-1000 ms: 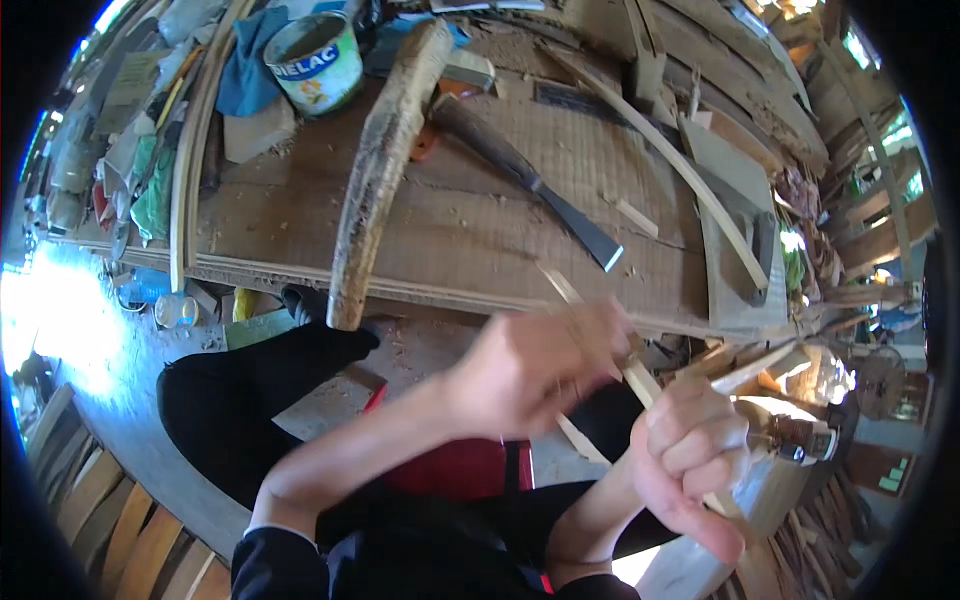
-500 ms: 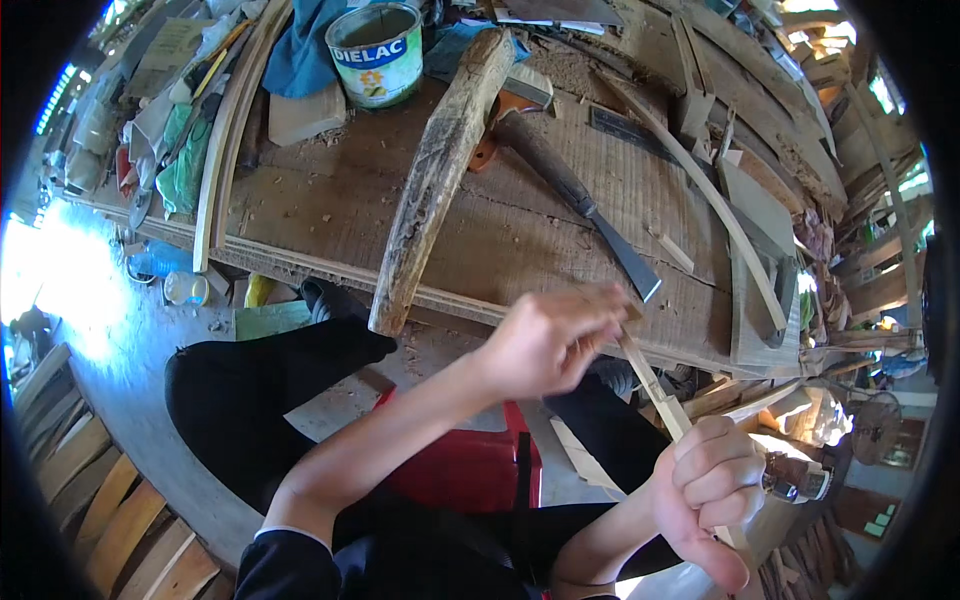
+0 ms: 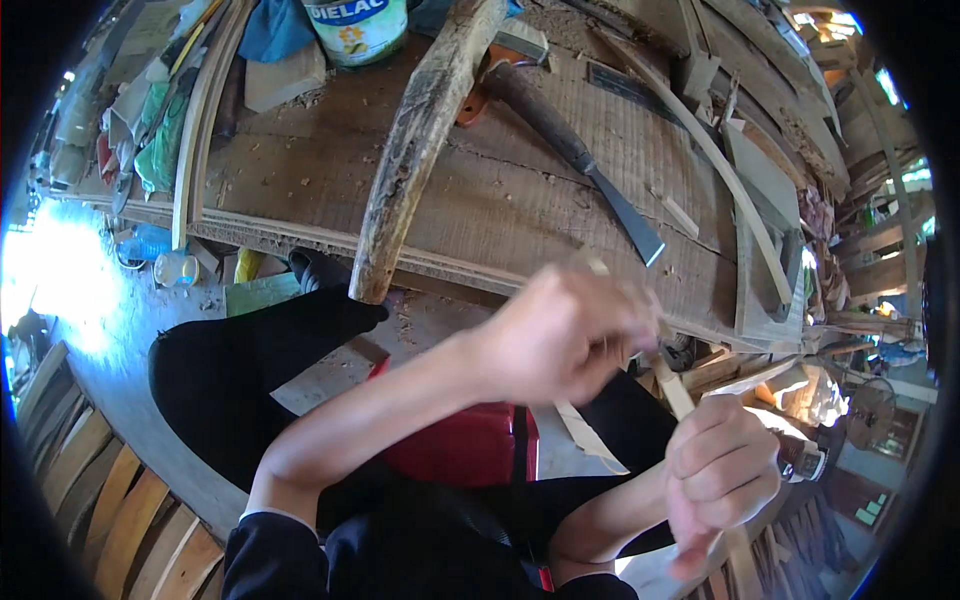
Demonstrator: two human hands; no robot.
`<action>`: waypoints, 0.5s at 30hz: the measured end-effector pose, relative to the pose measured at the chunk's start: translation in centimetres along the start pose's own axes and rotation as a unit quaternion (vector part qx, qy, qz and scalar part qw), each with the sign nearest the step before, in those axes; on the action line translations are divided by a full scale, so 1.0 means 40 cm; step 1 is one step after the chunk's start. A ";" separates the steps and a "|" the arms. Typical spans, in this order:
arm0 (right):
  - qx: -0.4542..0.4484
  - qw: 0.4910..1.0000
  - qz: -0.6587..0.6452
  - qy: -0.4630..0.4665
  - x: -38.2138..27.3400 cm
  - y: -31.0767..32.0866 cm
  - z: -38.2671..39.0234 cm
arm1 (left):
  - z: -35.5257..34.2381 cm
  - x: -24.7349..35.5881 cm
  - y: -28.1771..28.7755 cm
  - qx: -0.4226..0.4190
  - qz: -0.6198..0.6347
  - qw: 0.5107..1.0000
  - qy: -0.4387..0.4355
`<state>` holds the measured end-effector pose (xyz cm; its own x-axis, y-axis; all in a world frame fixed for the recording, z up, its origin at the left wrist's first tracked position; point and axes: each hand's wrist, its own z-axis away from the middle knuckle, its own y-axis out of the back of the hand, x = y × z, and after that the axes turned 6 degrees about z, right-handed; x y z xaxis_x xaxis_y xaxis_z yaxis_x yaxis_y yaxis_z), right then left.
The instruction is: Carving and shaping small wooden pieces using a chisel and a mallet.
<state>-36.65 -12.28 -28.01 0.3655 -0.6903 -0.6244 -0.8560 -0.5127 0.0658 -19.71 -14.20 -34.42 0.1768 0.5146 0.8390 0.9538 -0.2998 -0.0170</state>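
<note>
Centrally, the slender wooden strip [image 3: 674, 388] lies on the wearer's side of the chisel [image 3: 592, 167], which serves as the reference for all positions given. Its long axis slants from just below the chisel's blade down and to the right, on a steeper diagonal than the chisel's own. The governing relation is this slant: the strip runs lengthwise from one hand to the other, bare for a short stretch between them. The left hand [image 3: 570, 335] is the nearer of the two to the chisel, lying below the blade and slightly left of its edge; the right hand [image 3: 724, 465] is well apart from it, farther below and to the right. The hands are apart from each other. The right is closed in a fist around the strip, which emerges on both sides. The left curls at the upper part, but blur hides whether it grips the strip itself or something laid against it.

Farther out, the chisel rests on the workbench [image 3: 300, 185]. Left of it lies a rough wooden billet [image 3: 415, 150], one end overhanging the near edge; right of its blade, a small offcut [image 3: 680, 216], then a long curved slat [image 3: 737, 190]. Well below the chisel stands a red stool [image 3: 455, 455].
</note>
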 end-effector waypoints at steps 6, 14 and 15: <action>-0.185 0.982 -0.034 -0.023 -0.003 -0.011 -0.059 | 0.018 -0.046 0.045 -0.027 -0.101 0.994 -0.030; -0.211 0.975 -0.063 -0.028 -0.006 0.014 -0.064 | 0.031 0.017 -0.008 -0.023 -0.020 0.999 -0.031; -0.208 0.975 -0.067 -0.027 -0.005 0.010 -0.064 | 0.031 0.032 -0.017 -0.016 0.022 0.998 -0.050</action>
<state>-36.12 -13.68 -25.87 0.4349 -0.5800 -0.6888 -0.5748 -0.7676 0.2835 -19.83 -12.34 -34.03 0.2440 0.5778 0.7789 0.9363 -0.3495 -0.0340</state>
